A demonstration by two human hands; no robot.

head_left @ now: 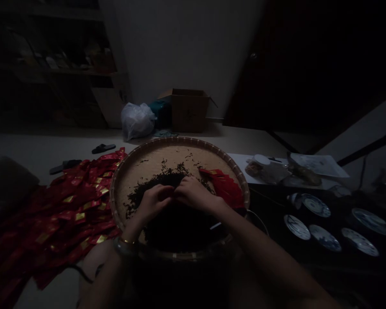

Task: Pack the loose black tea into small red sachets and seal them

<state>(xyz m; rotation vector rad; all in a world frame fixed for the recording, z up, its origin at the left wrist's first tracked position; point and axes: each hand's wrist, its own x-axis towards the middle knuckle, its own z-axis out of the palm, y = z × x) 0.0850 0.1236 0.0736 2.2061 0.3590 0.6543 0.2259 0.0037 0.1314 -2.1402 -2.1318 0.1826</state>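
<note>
A round woven bamboo tray [180, 143] lies in front of me with a heap of dark loose tea leaves [167, 178] on it. My left hand [154, 201] and my right hand [194, 193] meet over the heap with fingers curled and pinched together; the dim light hides what they hold. A few red foil packets [227, 186] lie inside the tray just right of my right hand. A bangle [125, 245] circles my left wrist.
A big spread of red and gold packets [67, 206] covers the surface to the left. Several blue-and-white small plates [315, 206] sit at the right. A cardboard box [188, 109], a white plastic bag [137, 120] and slippers [103, 148] lie beyond.
</note>
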